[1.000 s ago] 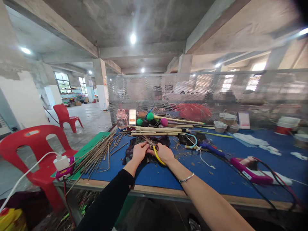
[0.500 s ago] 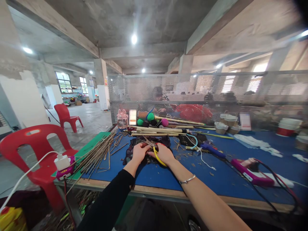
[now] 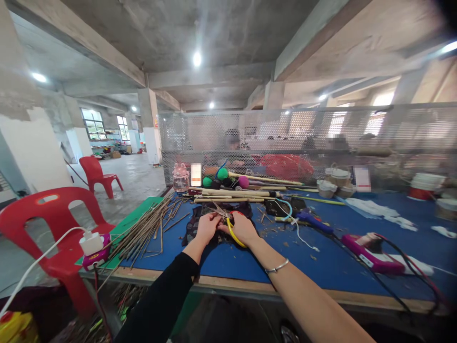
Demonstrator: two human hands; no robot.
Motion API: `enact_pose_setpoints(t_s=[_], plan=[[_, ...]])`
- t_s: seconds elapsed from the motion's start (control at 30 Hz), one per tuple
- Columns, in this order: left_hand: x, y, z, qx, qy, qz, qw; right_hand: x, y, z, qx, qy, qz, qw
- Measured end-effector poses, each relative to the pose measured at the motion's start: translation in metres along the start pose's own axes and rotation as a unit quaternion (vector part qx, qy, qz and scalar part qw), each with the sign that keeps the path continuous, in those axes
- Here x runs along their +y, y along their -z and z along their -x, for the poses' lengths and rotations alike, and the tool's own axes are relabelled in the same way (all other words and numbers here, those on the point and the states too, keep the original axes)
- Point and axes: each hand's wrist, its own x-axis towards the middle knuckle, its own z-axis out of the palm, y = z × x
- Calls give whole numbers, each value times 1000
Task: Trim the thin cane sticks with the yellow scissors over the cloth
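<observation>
Over a dark cloth (image 3: 191, 225) on the blue tabletop, my two hands are close together. My right hand (image 3: 243, 229) is closed around scissors (image 3: 234, 234) with yellow handles, their metal blades pointing up and to the left. The blades look parted. Just left of them, my left hand (image 3: 207, 228) is closed with its fingertips pinched near the blades. Whatever lies between those fingertips is too small and hidden to make out. Small brown scraps are scattered around the cloth.
A pile of thin dry sticks (image 3: 148, 228) lies to the left. Behind my hands are pale rods (image 3: 235, 193) and green and magenta balls (image 3: 243, 182). A blue-handled tool (image 3: 316, 222) and a purple power strip (image 3: 371, 255) with cords lie right. A mesh partition (image 3: 214, 126) stands behind.
The view has shifted very slightly. Both hands and the scissors keep nearly the same position over the cloth.
</observation>
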Motion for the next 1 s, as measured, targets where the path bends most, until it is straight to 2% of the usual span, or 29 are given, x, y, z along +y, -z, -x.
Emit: enact_pose_setpoints(t_s=[0.23, 0.5, 0.77, 1.0], plan=[[-3, 1, -1, -9, -22, -5, 1000, -3, 4, 1, -31, -37, 27, 998], [-5, 2, -3, 25, -16, -9, 1000, -5, 5, 0, -64, -58, 27, 996], [-6, 2, -5, 61, -9, -21, 998, -2, 5, 0, -55, -49, 32, 997], [-5, 6, -4, 33, -32, -49, 998, 0, 1, 1, -31, -13, 13, 999]])
